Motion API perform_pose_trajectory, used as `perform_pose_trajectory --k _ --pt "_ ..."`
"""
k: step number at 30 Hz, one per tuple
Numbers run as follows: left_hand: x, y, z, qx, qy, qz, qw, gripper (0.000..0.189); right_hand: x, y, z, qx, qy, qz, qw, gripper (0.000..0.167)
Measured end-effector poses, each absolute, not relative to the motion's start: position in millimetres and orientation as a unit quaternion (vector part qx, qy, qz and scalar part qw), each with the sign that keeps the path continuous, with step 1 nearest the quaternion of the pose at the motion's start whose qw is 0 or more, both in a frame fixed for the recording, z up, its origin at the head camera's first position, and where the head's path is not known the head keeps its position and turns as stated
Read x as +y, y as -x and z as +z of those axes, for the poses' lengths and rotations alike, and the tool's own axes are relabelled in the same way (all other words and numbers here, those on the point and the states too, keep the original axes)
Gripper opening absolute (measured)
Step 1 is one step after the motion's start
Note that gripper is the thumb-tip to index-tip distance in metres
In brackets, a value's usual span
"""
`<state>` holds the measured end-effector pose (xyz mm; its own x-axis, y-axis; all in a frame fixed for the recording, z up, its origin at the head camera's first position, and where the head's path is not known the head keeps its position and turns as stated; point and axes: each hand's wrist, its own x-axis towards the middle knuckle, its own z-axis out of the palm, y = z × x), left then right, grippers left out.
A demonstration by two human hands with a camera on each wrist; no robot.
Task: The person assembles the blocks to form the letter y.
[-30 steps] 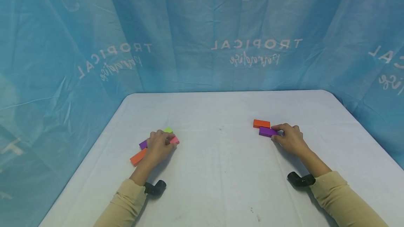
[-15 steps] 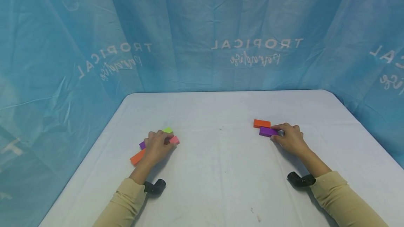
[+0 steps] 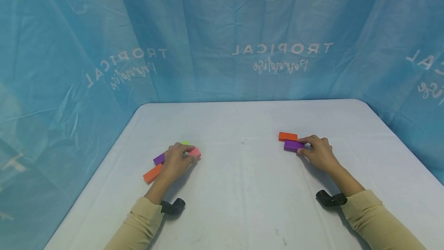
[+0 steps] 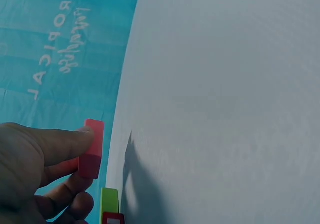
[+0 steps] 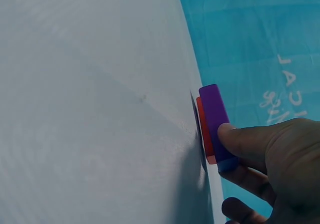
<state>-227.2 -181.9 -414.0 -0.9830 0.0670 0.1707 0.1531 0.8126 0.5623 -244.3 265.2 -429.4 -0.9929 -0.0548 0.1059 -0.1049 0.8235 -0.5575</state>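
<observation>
My left hand (image 3: 176,161) pinches a pink block (image 3: 195,152) between thumb and fingers; the left wrist view shows this pink block (image 4: 91,149) raised off the white table. Behind that hand a green block (image 3: 185,142) peeks out, mostly hidden. To its left lie a purple block (image 3: 159,159) and an orange block (image 3: 152,173). On the right, my right hand (image 3: 320,153) grips the end of another purple block (image 3: 293,146), its thumb on the near side. Just beyond it lies a red-orange block (image 3: 288,136). The right wrist view shows the gripped purple block (image 5: 215,119) close beside that red-orange block (image 5: 205,129).
A white cloth covers the table (image 3: 239,180). Blue printed curtains (image 3: 215,30) hang around the back and sides. A black curved piece (image 3: 173,206) sits at the left wrist, and a similar black piece (image 3: 329,198) at the right wrist.
My left hand has moved slightly right with the pink block, uncovering more of the left purple block. The right hand has stayed almost still, its purple block shifting very slightly.
</observation>
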Motion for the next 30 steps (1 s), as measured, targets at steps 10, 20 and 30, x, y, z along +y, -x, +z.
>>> perform_pose_trajectory --k 10,20,30 --pt "-164 224 -410 -0.917 0.05 -0.391 0.067 0.037 257 244 -422 -0.946 -0.068 0.314 0.031 0.04" --pt "-139 221 -415 -0.898 0.056 -0.429 0.076 0.034 241 245 -419 -0.942 -0.1 0.32 0.024 0.041" --pt "-112 220 -417 -0.899 0.06 -0.43 0.056 0.033 228 250 -422 -0.933 -0.123 0.338 0.015 0.036"
